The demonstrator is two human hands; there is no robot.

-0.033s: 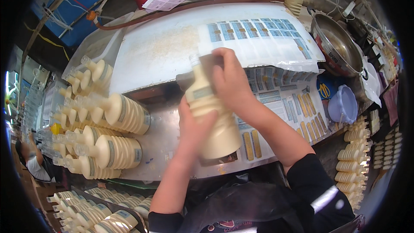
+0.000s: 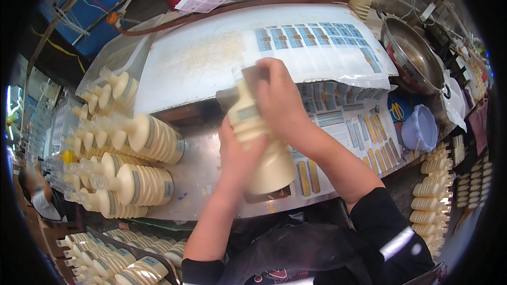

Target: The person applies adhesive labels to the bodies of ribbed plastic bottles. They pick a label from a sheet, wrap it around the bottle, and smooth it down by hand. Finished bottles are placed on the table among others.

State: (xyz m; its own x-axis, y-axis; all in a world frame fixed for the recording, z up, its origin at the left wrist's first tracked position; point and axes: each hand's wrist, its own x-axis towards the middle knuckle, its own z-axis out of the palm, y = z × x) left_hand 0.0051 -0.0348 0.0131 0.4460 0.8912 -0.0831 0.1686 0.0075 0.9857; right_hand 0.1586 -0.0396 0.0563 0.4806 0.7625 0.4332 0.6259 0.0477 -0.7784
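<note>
A cream ribbed bottle (image 2: 272, 171) with a clear neck lies tilted over the bench's front edge, its neck pointing to the far left. My left hand (image 2: 240, 150) is wrapped round its left side, slightly blurred. Across the bottle's upper right side, my right hand (image 2: 280, 92) grips a thin dark flat piece (image 2: 255, 77) between thumb and fingers; its exact kind does not show. A narrow blue-grey label (image 2: 247, 113) is on the bottle's shoulder. Left of the neck, a dark grey block (image 2: 227, 97) shows partly; whether it supports the bottle is hidden.
Several matching bottles (image 2: 145, 184) stand at the left, more in a crate (image 2: 169, 274) below. Label sheets lie on the white board (image 2: 190, 58); gold strips (image 2: 303, 178) are right of the bottle. A metal pan (image 2: 417, 47) and lilac bucket (image 2: 421, 129) sit at right.
</note>
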